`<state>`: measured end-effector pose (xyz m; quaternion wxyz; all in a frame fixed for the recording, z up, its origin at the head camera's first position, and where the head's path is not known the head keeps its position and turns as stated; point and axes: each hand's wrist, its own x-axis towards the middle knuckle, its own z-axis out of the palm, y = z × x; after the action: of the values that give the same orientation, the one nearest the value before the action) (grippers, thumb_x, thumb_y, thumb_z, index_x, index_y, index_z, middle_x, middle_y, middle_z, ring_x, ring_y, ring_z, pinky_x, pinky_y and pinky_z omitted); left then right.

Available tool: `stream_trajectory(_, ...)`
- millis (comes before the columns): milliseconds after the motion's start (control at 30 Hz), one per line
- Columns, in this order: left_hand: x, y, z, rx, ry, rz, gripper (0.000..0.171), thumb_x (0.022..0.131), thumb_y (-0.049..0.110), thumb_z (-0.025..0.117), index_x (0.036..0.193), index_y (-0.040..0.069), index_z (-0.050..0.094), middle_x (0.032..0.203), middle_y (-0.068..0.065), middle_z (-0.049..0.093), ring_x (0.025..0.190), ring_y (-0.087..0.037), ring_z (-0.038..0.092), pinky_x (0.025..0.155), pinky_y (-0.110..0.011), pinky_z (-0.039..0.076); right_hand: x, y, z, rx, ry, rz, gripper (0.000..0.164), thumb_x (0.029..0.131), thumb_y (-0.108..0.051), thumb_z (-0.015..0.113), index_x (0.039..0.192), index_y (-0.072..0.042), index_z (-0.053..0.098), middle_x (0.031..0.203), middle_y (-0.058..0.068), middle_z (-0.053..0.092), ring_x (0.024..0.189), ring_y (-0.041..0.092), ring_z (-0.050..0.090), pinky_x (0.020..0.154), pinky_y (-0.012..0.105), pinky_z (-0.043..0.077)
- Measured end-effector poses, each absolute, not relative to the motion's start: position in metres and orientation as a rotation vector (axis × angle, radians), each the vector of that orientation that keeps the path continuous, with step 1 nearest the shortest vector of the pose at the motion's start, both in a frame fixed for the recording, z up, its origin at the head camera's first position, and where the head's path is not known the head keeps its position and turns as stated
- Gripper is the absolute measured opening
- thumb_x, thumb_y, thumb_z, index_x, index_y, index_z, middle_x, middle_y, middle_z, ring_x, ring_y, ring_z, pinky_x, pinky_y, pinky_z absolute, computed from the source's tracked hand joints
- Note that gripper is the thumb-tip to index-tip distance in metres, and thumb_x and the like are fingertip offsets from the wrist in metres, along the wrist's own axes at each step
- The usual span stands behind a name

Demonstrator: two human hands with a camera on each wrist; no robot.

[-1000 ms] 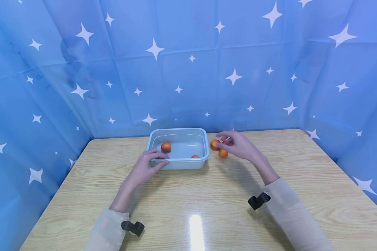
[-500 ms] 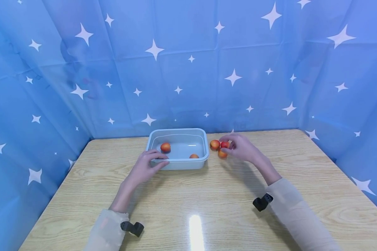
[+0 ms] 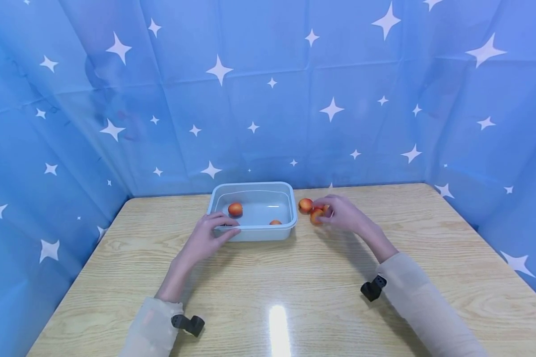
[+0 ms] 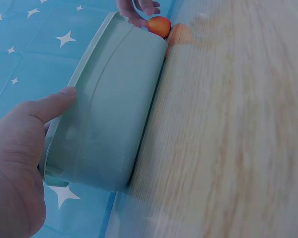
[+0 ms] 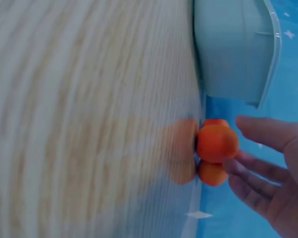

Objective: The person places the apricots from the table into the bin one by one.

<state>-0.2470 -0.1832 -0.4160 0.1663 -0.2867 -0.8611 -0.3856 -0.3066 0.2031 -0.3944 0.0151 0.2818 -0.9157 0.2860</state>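
A light blue plastic tub (image 3: 268, 233) stands at the table's back. My left hand (image 3: 205, 237) pinches its front left rim, with the thumb outside (image 4: 59, 103); the fingers inside are partly hidden. Two orange-red fruits lie in it: one fruit (image 3: 235, 209) at the left, another (image 3: 275, 222) mostly behind the front wall. Right of the tub, a cluster has a left fruit (image 3: 305, 206), a front fruit (image 3: 316, 216) and one partly covered by my right hand (image 3: 345, 213). In the right wrist view, its fingers reach around the near fruit (image 5: 217, 143), while its thumb stands apart from it.
The wooden table (image 3: 268, 277) carries a bright light reflection near its front. A blue curtain with white stars (image 3: 268, 99) hangs behind the table and along both sides. A small black camera sits on each wrist (image 3: 188, 325).
My right hand has moved down and slightly right, from above the cluster to the fruits at its right side. My left hand and the tub have stayed in place.
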Motion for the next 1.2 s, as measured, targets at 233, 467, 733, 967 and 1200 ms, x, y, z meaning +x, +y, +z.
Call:
stream_trajectory(233,-0.247,-0.183,-0.416,-0.832,-2.442,-1.099,0.016,0.087,0.016,0.081,0.101,0.010,0.078,0.094,0.005,0.070,0.095,-0.020,0.062,0.088,-0.043,0.048,-0.306,0.203,-0.398,0.920,-2.867,0.872,0.033,0.083,-0.008,0.083,0.113,0.001,0.073,0.104,0.013,0.068,0.078,0.022,0.060,0.071,0.034,0.052)
stream_trajectory(467,-0.247,-0.183,-0.415,-0.828,-2.438,-1.098,0.015,0.087,0.016,0.081,0.101,0.011,0.078,0.094,0.005,0.070,0.094,-0.020,0.062,0.088,-0.043,0.047,-0.306,0.203,-0.403,0.919,-2.903,0.830,0.034,0.084,-0.006,0.082,0.116,0.001,0.071,0.092,0.008,0.063,0.069,0.017,0.053,0.066,0.033,0.048)
stream_trajectory(733,-0.247,-0.183,-0.415,-0.814,-2.450,-1.107,0.017,0.087,0.017,0.082,0.103,0.010,0.078,0.096,0.004,0.070,0.096,-0.020,0.061,0.089,-0.044,0.047,-0.307,0.201,-0.403,0.913,-2.900,0.845,0.034,0.084,-0.004,0.081,0.116,0.002,0.071,0.083,0.004,0.060,0.064,0.016,0.049,0.062,0.031,0.043)
stream_trajectory(967,-0.246,-0.183,-0.414,-0.806,-2.467,-1.120,0.020,0.087,0.017,0.081,0.105,0.008,0.078,0.098,0.004,0.070,0.097,-0.020,0.061,0.090,-0.044,0.046,-0.304,0.199,-0.397,0.903,-2.848,0.899,0.034,0.084,0.001,0.077,0.118,0.005,0.070,0.105,0.014,0.071,0.080,0.021,0.062,0.073,0.037,0.053)
stream_trajectory(1200,-0.246,-0.183,-0.415,-0.814,-2.461,-1.105,0.015,0.088,0.017,0.081,0.101,0.013,0.078,0.096,0.006,0.070,0.096,-0.020,0.061,0.089,-0.044,0.046,-0.299,0.196,-0.386,0.841,-2.814,0.920,0.035,0.086,-0.002,0.079,0.119,0.004,0.069,0.109,0.016,0.070,0.085,0.026,0.065,0.077,0.042,0.056)
